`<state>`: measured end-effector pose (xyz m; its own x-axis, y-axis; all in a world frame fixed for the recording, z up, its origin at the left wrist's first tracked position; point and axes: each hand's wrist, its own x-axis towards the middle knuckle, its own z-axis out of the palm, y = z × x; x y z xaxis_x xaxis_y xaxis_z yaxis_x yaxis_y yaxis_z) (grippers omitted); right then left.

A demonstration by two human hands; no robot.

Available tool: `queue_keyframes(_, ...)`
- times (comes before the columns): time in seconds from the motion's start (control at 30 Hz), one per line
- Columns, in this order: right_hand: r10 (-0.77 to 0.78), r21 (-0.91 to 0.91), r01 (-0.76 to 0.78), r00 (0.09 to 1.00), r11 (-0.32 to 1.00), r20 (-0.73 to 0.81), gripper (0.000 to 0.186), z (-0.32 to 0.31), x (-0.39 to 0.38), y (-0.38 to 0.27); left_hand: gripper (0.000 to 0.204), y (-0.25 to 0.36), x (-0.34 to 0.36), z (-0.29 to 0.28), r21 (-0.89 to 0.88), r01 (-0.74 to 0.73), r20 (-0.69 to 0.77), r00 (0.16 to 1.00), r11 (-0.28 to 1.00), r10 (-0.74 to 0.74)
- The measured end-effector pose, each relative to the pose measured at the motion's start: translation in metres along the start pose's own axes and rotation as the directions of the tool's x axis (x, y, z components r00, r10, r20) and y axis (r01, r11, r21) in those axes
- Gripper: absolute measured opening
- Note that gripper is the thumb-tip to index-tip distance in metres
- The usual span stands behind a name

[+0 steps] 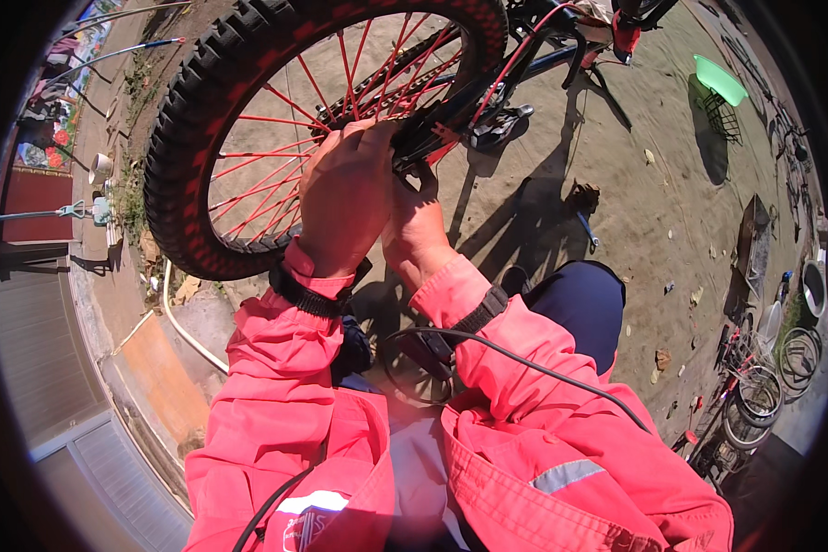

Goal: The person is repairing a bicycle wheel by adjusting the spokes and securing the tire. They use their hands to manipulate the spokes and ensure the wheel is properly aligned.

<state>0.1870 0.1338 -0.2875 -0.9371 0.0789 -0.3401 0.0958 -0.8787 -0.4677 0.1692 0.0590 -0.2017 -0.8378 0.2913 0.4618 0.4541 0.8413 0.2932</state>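
Note:
A bicycle wheel (pixel 213 235) with a black knobbly tyre and red spokes is in front of me, joined to a dark bicycle frame (pixel 480 89). My left hand (pixel 345 198) is closed beside the wheel's hub, its back toward me and its fingertips hidden. Close against it, my right hand (pixel 418 221) has its fingers curled just below the dark end of the frame. Whatever the two hands grip is covered by the hands themselves. A pedal (pixel 504 127) sits to the right of my hands.
On the sunlit ground, a tool with a blue handle (pixel 588 230) lies to the right. A green basin (pixel 719 80) rests on a black crate (pixel 722 118) farther off. Bicycle rims (pixel 753 405) lean at the far right. A pale hose (pixel 182 329) runs along the left.

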Motion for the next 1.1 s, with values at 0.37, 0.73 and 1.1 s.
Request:
queue_keyframes(0.37, 0.117, 0.062, -0.120, 0.992, 0.991, 0.049, 0.037, -0.011, 0.003, -0.001, 0.028, -0.005, -0.005, 0.007, 0.039, -0.048, -0.006, 0.999, 0.998, 0.048)
queue_keyframes(0.73, 0.168, 0.047, -0.175, 0.978, 0.983, 0.125, 0.034, -0.022, 0.006, 0.001, 0.030, -0.009, -0.006, 0.004, 0.035, -0.088, -0.008, 0.996, 0.996, 0.088)
queue_keyframes(1.1, 0.371, 0.099, -0.385, 0.919, 0.918, 0.132, 0.037, -0.070, 0.013, -0.010, 0.035, -0.010, -0.010, -0.001, 0.018, -0.063, 0.017, 0.998, 0.998, 0.063)
